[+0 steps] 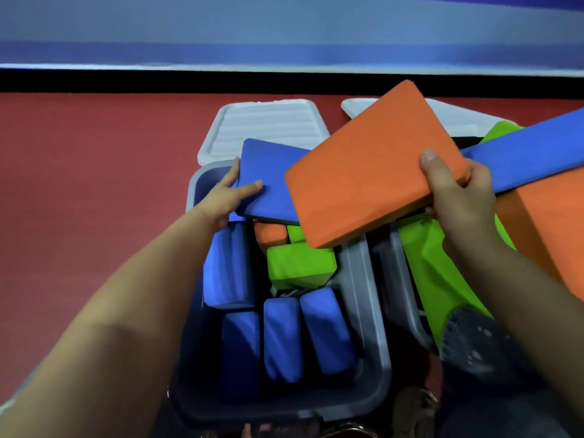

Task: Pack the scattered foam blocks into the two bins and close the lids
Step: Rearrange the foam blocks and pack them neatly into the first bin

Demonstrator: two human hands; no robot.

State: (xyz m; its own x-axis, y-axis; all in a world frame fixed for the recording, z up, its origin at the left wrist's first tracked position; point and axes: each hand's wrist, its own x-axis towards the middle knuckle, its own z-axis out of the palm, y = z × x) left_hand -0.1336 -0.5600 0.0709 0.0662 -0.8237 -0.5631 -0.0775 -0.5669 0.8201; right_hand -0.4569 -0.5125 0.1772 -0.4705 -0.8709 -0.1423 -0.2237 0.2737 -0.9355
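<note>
Forearms (126, 311) over gray bins (373, 311) on red floor (79, 184).

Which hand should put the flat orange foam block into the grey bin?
The right hand. It already grips the flat orange foam block over the grey plastic bin, while the left hand is busy holding the flat blue foam block there.

Red floor (79, 184), matte, spreading left and toward the back. Black strip (189, 82) along its far edge. Above that, a blue wall (284, 26): a paler grey-blue band over a deeper blue one, with a thin bright line at the base. Even, soft lighting.
</note>
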